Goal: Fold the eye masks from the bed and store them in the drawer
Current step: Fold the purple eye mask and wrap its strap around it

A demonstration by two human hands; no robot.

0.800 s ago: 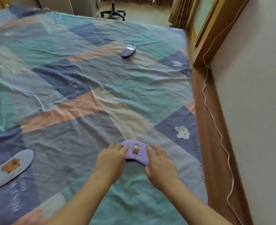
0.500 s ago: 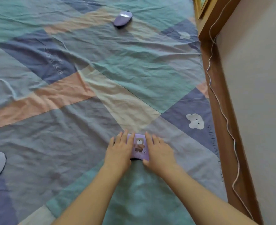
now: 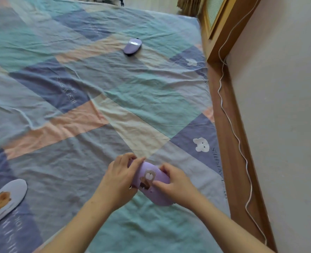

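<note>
A purple eye mask with a brown bear print [image 3: 151, 181] is held just above the bedspread near the bed's near right side. My left hand [image 3: 119, 177] grips its far left end with fingers curled over the top. Its right edge sits pinched in my right hand [image 3: 175, 183]. The mask looks doubled over, its lower end bulging out below my hands. A second purple mask [image 3: 132, 46] lies folded far up the bed. A pale grey-white mask with an orange bear [image 3: 4, 199] lies flat at the left edge. No drawer is in view.
The patchwork bedspread [image 3: 96, 99] in teal, blue, pink and cream covers the bed. A wooden bed rail [image 3: 229, 136] runs along the right, with a white cable [image 3: 233, 125] trailing down it against the wall. A wooden frame [image 3: 222, 24] stands at the top right.
The hands went from pressing the purple mask flat on the bedspread to gripping it from both ends and lifting it. The camera view tilted up, showing more of the bed.
</note>
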